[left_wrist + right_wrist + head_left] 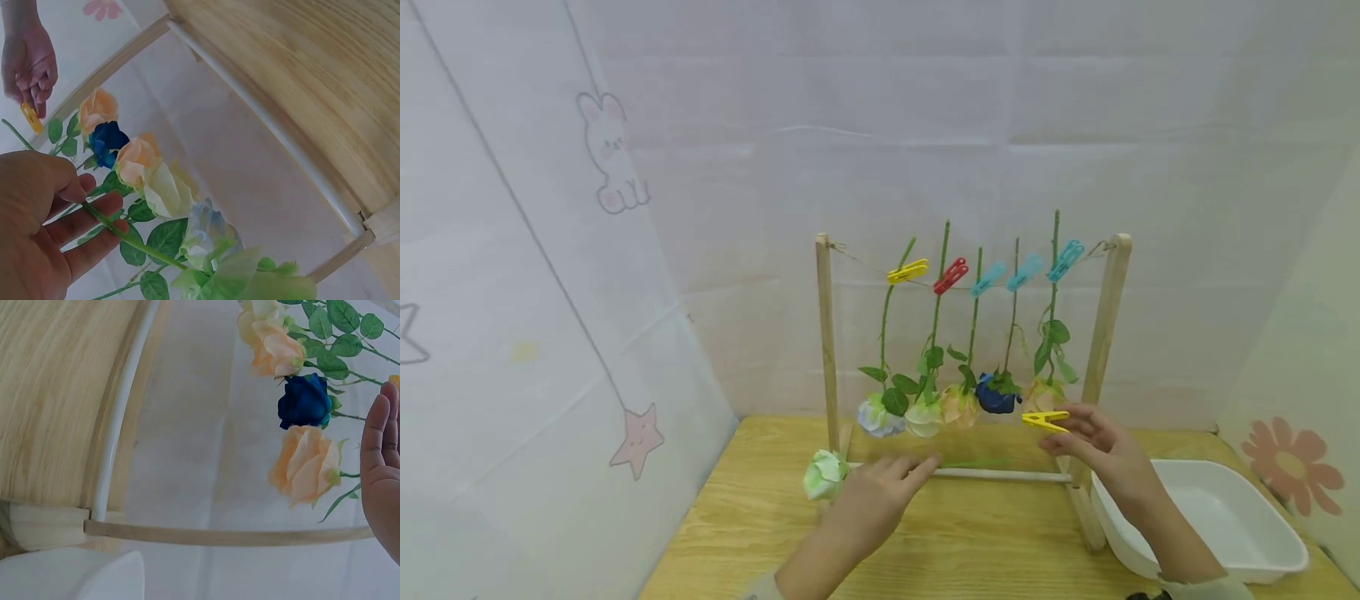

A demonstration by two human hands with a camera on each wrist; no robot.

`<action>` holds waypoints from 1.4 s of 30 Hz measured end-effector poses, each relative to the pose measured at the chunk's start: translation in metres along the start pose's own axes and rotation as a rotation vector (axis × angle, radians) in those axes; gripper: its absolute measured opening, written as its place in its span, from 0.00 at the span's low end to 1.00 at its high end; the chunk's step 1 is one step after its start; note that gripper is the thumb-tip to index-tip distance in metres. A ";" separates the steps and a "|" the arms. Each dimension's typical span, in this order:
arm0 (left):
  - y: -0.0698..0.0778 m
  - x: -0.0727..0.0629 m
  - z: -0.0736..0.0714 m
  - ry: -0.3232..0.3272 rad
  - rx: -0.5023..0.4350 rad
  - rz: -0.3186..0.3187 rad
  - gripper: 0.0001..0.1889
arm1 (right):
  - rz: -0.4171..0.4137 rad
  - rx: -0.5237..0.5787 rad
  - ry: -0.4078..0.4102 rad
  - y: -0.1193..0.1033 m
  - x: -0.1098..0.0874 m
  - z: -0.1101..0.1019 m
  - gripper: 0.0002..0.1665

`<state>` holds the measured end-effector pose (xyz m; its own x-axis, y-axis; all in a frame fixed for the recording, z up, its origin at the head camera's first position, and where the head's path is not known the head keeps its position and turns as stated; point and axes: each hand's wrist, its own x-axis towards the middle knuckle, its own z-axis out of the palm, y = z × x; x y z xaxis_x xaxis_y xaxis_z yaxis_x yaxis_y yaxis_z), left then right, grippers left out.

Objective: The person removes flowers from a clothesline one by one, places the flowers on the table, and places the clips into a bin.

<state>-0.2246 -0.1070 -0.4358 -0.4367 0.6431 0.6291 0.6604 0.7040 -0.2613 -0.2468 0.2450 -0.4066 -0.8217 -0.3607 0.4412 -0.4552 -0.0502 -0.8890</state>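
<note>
My left hand (874,498) pinches the green stem (140,245) of a pale green artificial rose (825,475), whose bloom points left in the head view. My right hand (1101,446) holds a yellow clothespin (1045,420) by its handle end, in front of the hanging flowers. Behind both hands, several roses hang upside down from a string, among them a dark blue rose (997,393) and a peach rose (98,109). Yellow, red and blue clothespins fasten their stems; the red clothespin (951,276) is second from the left. The right wrist view shows only part of my right hand.
A wooden frame (827,342) with a white lower bar (1000,475) carries the string. On the right stands a white plastic basin (1240,508), beside the frame's foot. The wooden table (715,533) meets a printed cloth backdrop (760,192) behind.
</note>
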 end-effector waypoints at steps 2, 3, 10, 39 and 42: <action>0.003 0.000 0.002 -0.016 0.004 0.008 0.31 | 0.009 -0.006 0.002 0.002 -0.004 -0.005 0.21; 0.004 0.000 0.003 -0.028 0.009 0.012 0.32 | 0.013 -0.010 0.004 0.003 -0.006 -0.007 0.21; 0.012 0.001 0.013 -0.076 0.067 0.016 0.32 | 0.056 -0.037 0.033 0.010 -0.022 -0.024 0.21; 0.025 -0.012 0.046 -0.152 0.297 0.151 0.32 | 0.022 0.101 0.095 0.033 -0.069 -0.065 0.23; 0.026 -0.014 0.052 -0.153 0.311 0.198 0.32 | 0.015 0.129 0.110 0.035 -0.073 -0.069 0.24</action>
<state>-0.2330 -0.0823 -0.4892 -0.4207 0.7966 0.4342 0.5344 0.6043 -0.5909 -0.2267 0.3333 -0.4615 -0.8637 -0.2587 0.4325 -0.4011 -0.1669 -0.9007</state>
